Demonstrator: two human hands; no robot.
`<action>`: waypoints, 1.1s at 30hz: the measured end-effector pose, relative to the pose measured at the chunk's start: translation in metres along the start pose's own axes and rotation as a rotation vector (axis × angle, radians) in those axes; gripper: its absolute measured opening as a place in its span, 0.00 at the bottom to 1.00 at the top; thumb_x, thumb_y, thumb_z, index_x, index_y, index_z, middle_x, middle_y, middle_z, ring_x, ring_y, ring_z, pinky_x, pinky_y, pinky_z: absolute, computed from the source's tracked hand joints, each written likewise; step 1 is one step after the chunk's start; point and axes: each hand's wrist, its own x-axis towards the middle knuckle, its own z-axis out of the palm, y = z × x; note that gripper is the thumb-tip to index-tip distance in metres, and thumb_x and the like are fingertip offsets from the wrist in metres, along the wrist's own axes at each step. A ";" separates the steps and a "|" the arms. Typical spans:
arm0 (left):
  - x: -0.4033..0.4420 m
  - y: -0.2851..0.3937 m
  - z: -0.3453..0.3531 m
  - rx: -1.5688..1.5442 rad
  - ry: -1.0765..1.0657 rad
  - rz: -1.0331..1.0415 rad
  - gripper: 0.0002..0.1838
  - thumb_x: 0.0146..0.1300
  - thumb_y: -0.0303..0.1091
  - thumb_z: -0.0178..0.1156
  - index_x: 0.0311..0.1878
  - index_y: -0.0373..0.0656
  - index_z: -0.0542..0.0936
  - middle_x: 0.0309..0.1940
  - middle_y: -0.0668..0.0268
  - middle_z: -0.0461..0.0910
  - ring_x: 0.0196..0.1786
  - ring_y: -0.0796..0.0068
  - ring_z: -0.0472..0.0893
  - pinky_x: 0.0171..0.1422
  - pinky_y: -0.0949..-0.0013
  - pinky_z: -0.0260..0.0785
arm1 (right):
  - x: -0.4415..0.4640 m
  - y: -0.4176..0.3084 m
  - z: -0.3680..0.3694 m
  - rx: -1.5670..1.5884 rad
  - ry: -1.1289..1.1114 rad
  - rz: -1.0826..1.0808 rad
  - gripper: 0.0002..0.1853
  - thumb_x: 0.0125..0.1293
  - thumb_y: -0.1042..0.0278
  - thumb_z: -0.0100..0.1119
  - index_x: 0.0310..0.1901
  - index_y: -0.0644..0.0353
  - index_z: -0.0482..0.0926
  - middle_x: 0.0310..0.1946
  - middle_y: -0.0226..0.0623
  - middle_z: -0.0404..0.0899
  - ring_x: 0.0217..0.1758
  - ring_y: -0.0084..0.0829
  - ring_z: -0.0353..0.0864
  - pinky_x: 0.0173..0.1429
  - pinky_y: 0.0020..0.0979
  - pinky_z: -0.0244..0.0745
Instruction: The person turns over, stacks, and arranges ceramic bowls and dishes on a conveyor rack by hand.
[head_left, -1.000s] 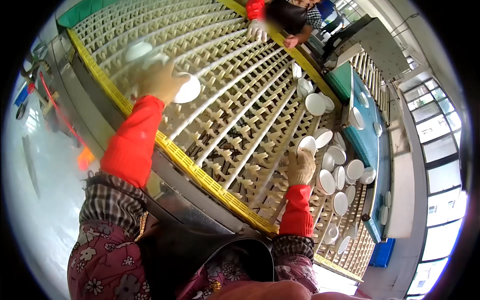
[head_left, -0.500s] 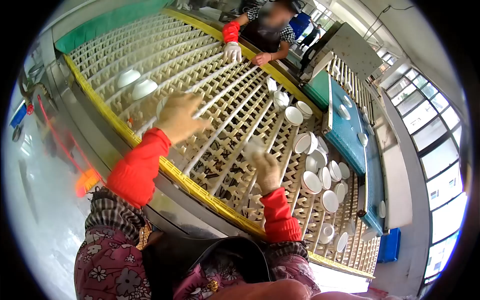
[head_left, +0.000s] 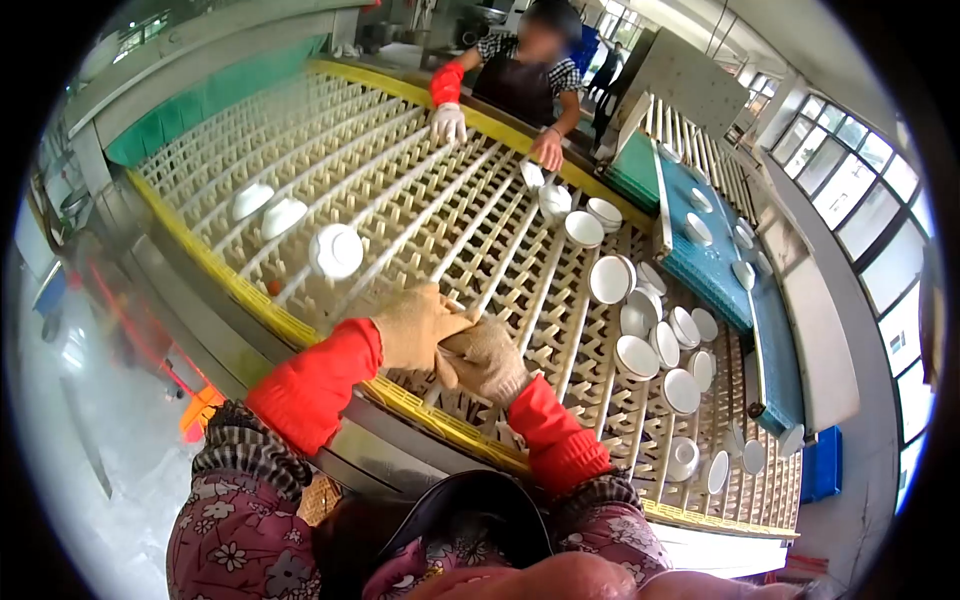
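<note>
My left hand [head_left: 418, 325], in a tan glove, meets my right hand [head_left: 486, 358] low over the slatted rack [head_left: 470, 250], near its front edge. The fingers of both hands are bent and pressed together. Whatever they hold, if anything, is hidden. Beyond my left hand, a white bowl [head_left: 336, 250] rests upside down on the pegs, in line with two more bowls [head_left: 284, 217] [head_left: 253, 201]. Many white bowls [head_left: 637, 357] lie tilted and crowded on the rack to the right of my right hand.
A co-worker [head_left: 520, 80] stands across the rack, a gloved hand [head_left: 449, 123] on its yellow edge and a bare hand [head_left: 547, 149] by the bowls. A blue conveyor [head_left: 705, 270] carries bowls at the right. The rack's yellow rail [head_left: 440, 425] runs before me.
My left hand has left the third bowl and moved right and down. My right hand, which held a blurred white bowl, has come to meet it. The co-worker's bare hand has shifted toward the bowls.
</note>
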 end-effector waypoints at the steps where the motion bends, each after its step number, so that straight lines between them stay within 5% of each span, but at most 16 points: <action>1: -0.001 0.008 -0.015 -0.007 0.020 -0.013 0.56 0.60 0.78 0.78 0.80 0.42 0.85 0.60 0.54 0.94 0.65 0.54 0.86 0.76 0.57 0.72 | 0.003 -0.015 -0.012 -0.083 -0.002 0.006 0.06 0.72 0.64 0.80 0.39 0.56 0.95 0.36 0.42 0.94 0.37 0.45 0.93 0.47 0.41 0.89; 4: 0.003 -0.008 0.012 -0.001 0.144 -0.012 0.51 0.63 0.77 0.77 0.76 0.43 0.87 0.56 0.55 0.95 0.62 0.53 0.87 0.76 0.55 0.74 | 0.006 -0.017 -0.023 0.004 0.210 -0.062 0.10 0.65 0.66 0.87 0.46 0.53 0.98 0.45 0.38 0.97 0.50 0.39 0.96 0.59 0.43 0.90; 7: 0.007 -0.019 0.035 0.040 0.089 -0.063 0.49 0.67 0.77 0.74 0.72 0.40 0.89 0.52 0.54 0.95 0.62 0.53 0.88 0.75 0.50 0.78 | -0.007 -0.011 -0.057 -0.051 0.346 0.118 0.20 0.62 0.69 0.90 0.55 0.52 0.96 0.57 0.38 0.98 0.63 0.39 0.96 0.73 0.46 0.88; 10: 0.009 -0.014 0.017 -0.183 0.040 -0.304 0.45 0.74 0.75 0.72 0.65 0.35 0.91 0.45 0.57 0.94 0.51 0.59 0.92 0.59 0.52 0.87 | -0.035 0.047 -0.078 -0.311 0.706 0.366 0.32 0.61 0.64 0.92 0.67 0.54 0.90 0.61 0.42 0.95 0.67 0.42 0.93 0.79 0.47 0.83; 12: 0.008 -0.019 0.009 -0.620 0.152 -0.506 0.41 0.78 0.71 0.71 0.64 0.33 0.91 0.44 0.59 0.94 0.41 0.64 0.91 0.49 0.60 0.87 | -0.064 0.058 -0.102 -0.791 0.809 0.492 0.32 0.61 0.56 0.91 0.64 0.57 0.90 0.62 0.43 0.94 0.70 0.45 0.91 0.77 0.46 0.84; 13: 0.008 -0.020 0.000 -0.815 0.218 -0.599 0.39 0.81 0.67 0.71 0.63 0.32 0.91 0.44 0.60 0.94 0.35 0.67 0.91 0.44 0.65 0.87 | -0.081 0.066 -0.114 -0.753 0.688 0.651 0.33 0.60 0.53 0.89 0.65 0.58 0.90 0.63 0.44 0.93 0.70 0.47 0.90 0.76 0.47 0.84; 16: -0.002 -0.050 0.000 -1.209 0.458 -0.622 0.36 0.81 0.64 0.72 0.69 0.37 0.90 0.51 0.54 0.95 0.49 0.65 0.95 0.53 0.62 0.88 | -0.131 0.097 -0.114 -0.827 0.528 0.809 0.23 0.71 0.51 0.75 0.60 0.57 0.90 0.55 0.47 0.94 0.61 0.52 0.92 0.69 0.51 0.84; 19: -0.014 -0.089 0.012 -0.485 0.451 -0.751 0.30 0.81 0.57 0.72 0.69 0.40 0.90 0.54 0.52 0.95 0.53 0.57 0.95 0.62 0.56 0.87 | -0.154 0.137 -0.104 -0.897 0.447 0.725 0.16 0.80 0.51 0.60 0.48 0.55 0.88 0.41 0.50 0.94 0.49 0.57 0.95 0.61 0.57 0.87; 22: -0.024 -0.079 0.008 0.083 0.402 -0.912 0.25 0.80 0.51 0.72 0.69 0.43 0.91 0.56 0.51 0.95 0.57 0.49 0.94 0.70 0.49 0.83 | -0.158 0.138 -0.095 -0.702 0.462 0.879 0.16 0.80 0.51 0.61 0.43 0.54 0.88 0.39 0.51 0.93 0.44 0.59 0.94 0.54 0.60 0.88; 25: -0.009 -0.028 -0.040 -0.019 0.277 -0.884 0.28 0.77 0.49 0.75 0.72 0.43 0.88 0.57 0.52 0.95 0.62 0.48 0.92 0.71 0.45 0.81 | -0.159 0.136 -0.099 -0.662 0.435 0.863 0.15 0.81 0.51 0.61 0.49 0.51 0.92 0.41 0.50 0.95 0.45 0.61 0.94 0.53 0.60 0.88; 30: 0.010 0.004 -0.013 -0.051 0.504 -0.483 0.42 0.69 0.55 0.83 0.77 0.37 0.83 0.63 0.48 0.91 0.67 0.52 0.89 0.73 0.49 0.80 | -0.150 0.115 -0.112 -0.535 0.564 0.783 0.18 0.80 0.55 0.64 0.62 0.52 0.94 0.49 0.51 0.96 0.50 0.55 0.96 0.56 0.53 0.89; 32: 0.020 0.036 -0.044 -0.313 0.256 -0.454 0.53 0.65 0.59 0.85 0.84 0.36 0.78 0.74 0.40 0.85 0.78 0.48 0.83 0.84 0.49 0.76 | -0.146 0.125 -0.110 -0.309 0.762 0.630 0.20 0.79 0.57 0.66 0.65 0.56 0.94 0.52 0.49 0.96 0.52 0.47 0.97 0.56 0.48 0.89; 33: 0.022 0.044 -0.029 -0.158 0.357 -0.365 0.58 0.63 0.60 0.87 0.88 0.37 0.73 0.78 0.38 0.82 0.83 0.44 0.80 0.91 0.49 0.71 | -0.128 0.101 -0.114 -0.103 0.759 0.697 0.23 0.78 0.60 0.67 0.68 0.63 0.93 0.55 0.45 0.96 0.54 0.36 0.95 0.59 0.40 0.87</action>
